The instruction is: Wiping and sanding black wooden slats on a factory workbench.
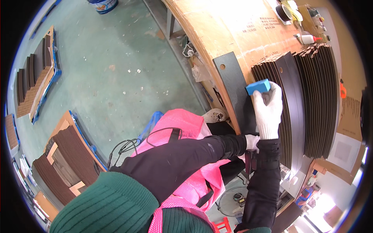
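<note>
A light, soft-looking blue block (pixel 258 86) is being gripped by the closed right hand (pixel 268 108) against a stiff dark strip (pixel 233 89) on the table (pixel 217 27), while the left hand (pixel 251 141) is mostly hidden.

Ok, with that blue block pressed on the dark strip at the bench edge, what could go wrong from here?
1. The dark strip lies along the bench edge, so a hard push from the blue block in the right hand might slide it off.
2. The fanned stack of dark strips sits right beside that hand; a wide stroke could knock it out of order.
3. The left hand is mostly hidden under the right forearm, so it may steady the strip poorly.
</note>
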`<action>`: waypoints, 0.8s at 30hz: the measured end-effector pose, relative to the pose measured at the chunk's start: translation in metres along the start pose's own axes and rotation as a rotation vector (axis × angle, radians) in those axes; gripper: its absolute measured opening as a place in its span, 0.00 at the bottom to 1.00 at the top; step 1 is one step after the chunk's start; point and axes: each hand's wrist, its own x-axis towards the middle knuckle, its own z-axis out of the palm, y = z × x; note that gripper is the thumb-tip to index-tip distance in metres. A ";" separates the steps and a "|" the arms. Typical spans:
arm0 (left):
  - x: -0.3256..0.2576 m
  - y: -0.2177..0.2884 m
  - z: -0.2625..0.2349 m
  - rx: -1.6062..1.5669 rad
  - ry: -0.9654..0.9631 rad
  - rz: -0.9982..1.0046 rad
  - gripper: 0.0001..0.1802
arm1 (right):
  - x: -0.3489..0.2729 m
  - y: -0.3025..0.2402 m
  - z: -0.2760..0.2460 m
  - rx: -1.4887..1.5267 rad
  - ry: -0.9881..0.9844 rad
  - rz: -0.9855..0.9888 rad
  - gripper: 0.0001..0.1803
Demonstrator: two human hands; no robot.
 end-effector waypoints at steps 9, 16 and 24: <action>0.001 0.043 -0.019 0.991 -0.112 0.361 0.40 | -0.021 -0.007 -0.049 -0.016 0.072 0.059 0.26; -0.007 0.032 -0.017 0.933 -0.160 0.289 0.37 | 0.050 -0.061 0.027 0.100 -0.052 -0.273 0.27; -0.012 0.015 -0.014 0.750 -0.119 0.215 0.32 | 0.087 -0.086 0.084 -0.104 -0.396 -0.677 0.25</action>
